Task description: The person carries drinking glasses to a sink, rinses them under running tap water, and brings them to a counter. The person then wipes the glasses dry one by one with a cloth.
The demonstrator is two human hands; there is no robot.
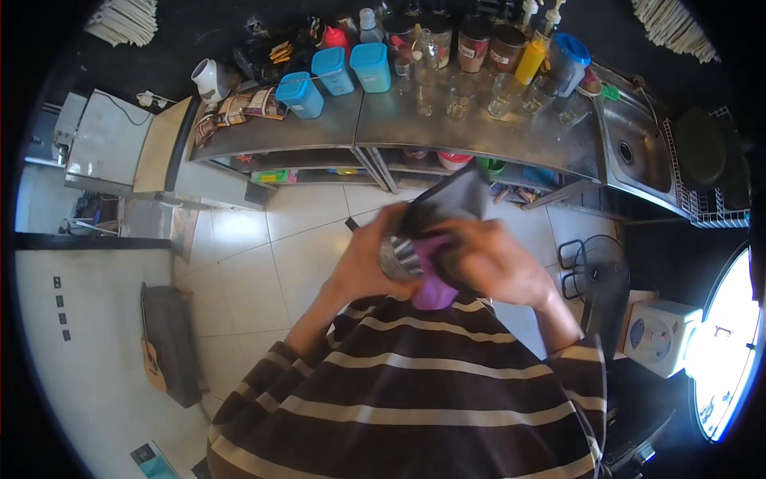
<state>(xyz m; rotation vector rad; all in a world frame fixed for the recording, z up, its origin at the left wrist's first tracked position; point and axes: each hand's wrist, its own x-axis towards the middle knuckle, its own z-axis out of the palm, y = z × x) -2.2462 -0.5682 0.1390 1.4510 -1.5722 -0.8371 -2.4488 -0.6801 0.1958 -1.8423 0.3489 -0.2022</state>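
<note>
In front of my striped top, my left hand (363, 259) is wrapped round a shiny, ribbed glass (400, 257). My right hand (507, 259) is closed beside it, smeared by motion, with cloth bunched at its fingers. A purple cloth (436, 287) hangs between the two hands. Above them a dark grey, blurred piece (448, 203) sticks up; whether it is part of the cloth I cannot tell. Both hands are held up in the air, apart from the counter.
Ahead runs a steel counter (479, 132) with blue containers (371, 68), several clear glasses (503, 94), jars (474, 44) and a yellow squeeze bottle (530, 61). A sink (634, 148) and dish rack (714, 214) are at right. A guitar (152, 363) leans at left.
</note>
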